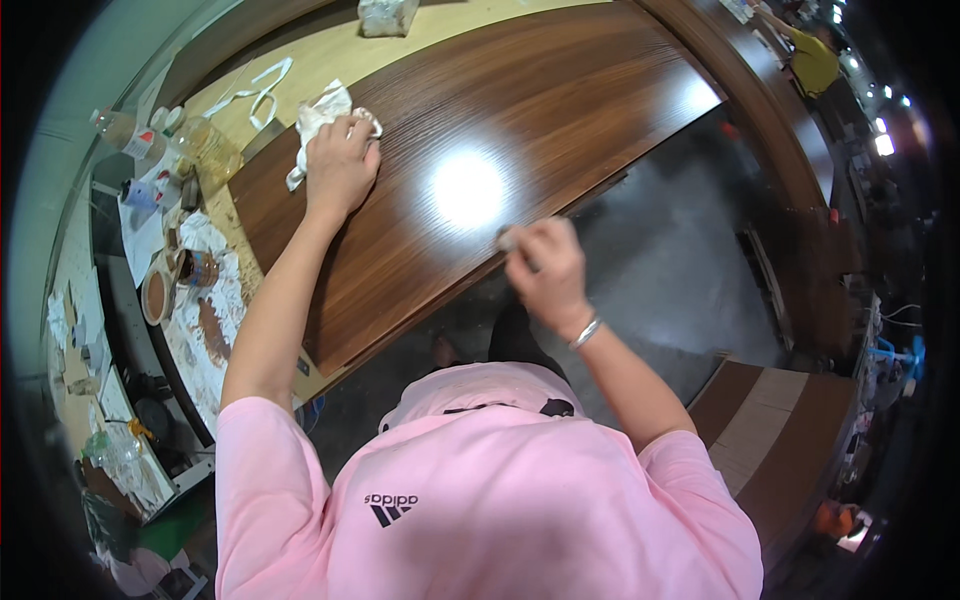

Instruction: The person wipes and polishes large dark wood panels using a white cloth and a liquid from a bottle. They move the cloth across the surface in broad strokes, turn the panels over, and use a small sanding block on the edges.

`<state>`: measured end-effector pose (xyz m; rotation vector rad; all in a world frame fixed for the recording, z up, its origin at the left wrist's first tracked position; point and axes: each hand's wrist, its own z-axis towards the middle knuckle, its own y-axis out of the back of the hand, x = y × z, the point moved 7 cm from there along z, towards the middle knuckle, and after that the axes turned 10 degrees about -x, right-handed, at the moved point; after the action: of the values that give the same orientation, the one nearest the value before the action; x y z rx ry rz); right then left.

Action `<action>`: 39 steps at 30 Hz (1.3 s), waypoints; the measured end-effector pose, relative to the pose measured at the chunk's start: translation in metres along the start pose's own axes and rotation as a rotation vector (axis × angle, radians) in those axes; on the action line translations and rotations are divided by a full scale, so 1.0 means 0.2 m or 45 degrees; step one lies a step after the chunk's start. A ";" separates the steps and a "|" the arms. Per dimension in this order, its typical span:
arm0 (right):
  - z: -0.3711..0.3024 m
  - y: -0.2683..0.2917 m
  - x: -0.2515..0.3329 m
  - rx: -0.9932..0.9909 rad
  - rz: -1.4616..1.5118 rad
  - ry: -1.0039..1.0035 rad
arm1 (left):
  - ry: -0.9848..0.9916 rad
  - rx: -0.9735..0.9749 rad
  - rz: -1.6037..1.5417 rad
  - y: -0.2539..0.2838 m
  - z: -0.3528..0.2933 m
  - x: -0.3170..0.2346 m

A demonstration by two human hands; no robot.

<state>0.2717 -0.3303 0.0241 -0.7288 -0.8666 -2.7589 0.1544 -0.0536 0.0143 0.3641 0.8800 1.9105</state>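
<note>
A dark brown wood-grain panel (420, 110) lies in front of me, with a bright light reflected in its glossy face. Over toward its far left part, my left hand (342, 165) is closed on a crumpled white cloth (318, 112) with brownish stains and presses it to the surface. Beside the panel's near edge is my right hand (548, 270), its fingers bent and pinched together. Between those fingertips shows a small, greyish, rounded thing (507, 239), too blurred to name, which looks to be at or just over the edge.
On the left, a cluttered bench holds a plastic bottle (130, 135), a jug of yellowish liquid (208, 150), a jar of brown stuff (197, 268) and stained paper (215, 310). A white strap (265, 95) lies beyond. Brown boards (760, 425) stand at right; another person (815, 62) is far right.
</note>
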 end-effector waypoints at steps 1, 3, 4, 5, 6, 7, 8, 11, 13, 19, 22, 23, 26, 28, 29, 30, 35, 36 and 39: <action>0.03 0.08 -0.17 -0.086 -0.150 -0.057 | -0.006 -0.004 -0.010 0.01 0.01 -0.02; 0.06 0.24 -0.53 -0.212 -0.293 -0.348 | -0.007 -0.009 -0.031 0.03 0.04 -0.05; 0.11 0.30 -0.59 -0.313 -0.420 -0.396 | 0.009 -0.008 -0.027 0.03 0.04 -0.04; 0.10 0.32 -0.60 -0.279 -0.399 -0.377 | 0.034 0.060 -0.014 0.01 0.02 -0.02; 0.12 0.33 -0.56 -0.248 -0.370 -0.353 | 0.027 0.049 -0.015 0.01 0.03 -0.02; 0.12 0.29 -0.47 -0.195 -0.274 -0.243 | 0.031 0.055 -0.014 0.01 0.03 -0.02; 0.11 0.24 -0.36 -0.140 -0.185 -0.141 | 0.033 0.067 -0.019 0.00 0.02 -0.03; 0.07 0.14 -0.28 -0.011 -0.047 -0.129 | 0.045 0.078 -0.004 0.01 0.01 -0.02; 0.09 0.20 -0.51 -0.086 -0.111 -0.224 | 0.065 0.088 -0.006 0.01 0.02 -0.01; 0.33 0.53 -1.07 -0.400 -0.388 -0.501 | 0.056 0.108 0.001 0.01 0.04 -0.04; 0.32 0.44 -0.88 -0.212 -0.123 -0.428 | 0.065 0.118 -0.018 0.01 0.04 -0.05; 0.29 0.38 -0.81 -0.125 -0.098 -0.353 | 0.072 0.124 -0.006 0.02 0.04 -0.05; 0.28 0.33 -0.87 -0.048 -0.092 -0.286 | 0.090 0.137 0.002 0.02 0.03 -0.03; 0.34 0.46 -1.18 -0.234 -0.250 -0.493 | 0.095 0.140 0.006 0.02 0.04 -0.03; 0.38 0.53 -1.32 -0.279 -0.325 -0.539 | 0.093 0.141 -0.002 0.02 0.04 -0.03; 0.44 0.60 -1.47 -0.326 -0.401 -0.582 | 0.086 0.141 -0.011 0.02 0.05 -0.04; 0.58 0.74 -1.77 -0.334 -0.540 -0.639 | 0.087 0.169 -0.022 -0.01 0.06 -0.05; 0.56 0.70 -1.72 -0.316 -0.447 -0.608 | 0.095 0.172 -0.025 -0.01 0.06 -0.05; 0.45 0.55 -1.40 -0.127 -0.221 -0.590 | 0.095 0.178 0.006 0.02 0.04 -0.04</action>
<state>0.5835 -0.3685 0.0036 -1.4129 -0.9085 -2.8440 0.1608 -0.0573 0.0238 0.3805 1.0660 1.8819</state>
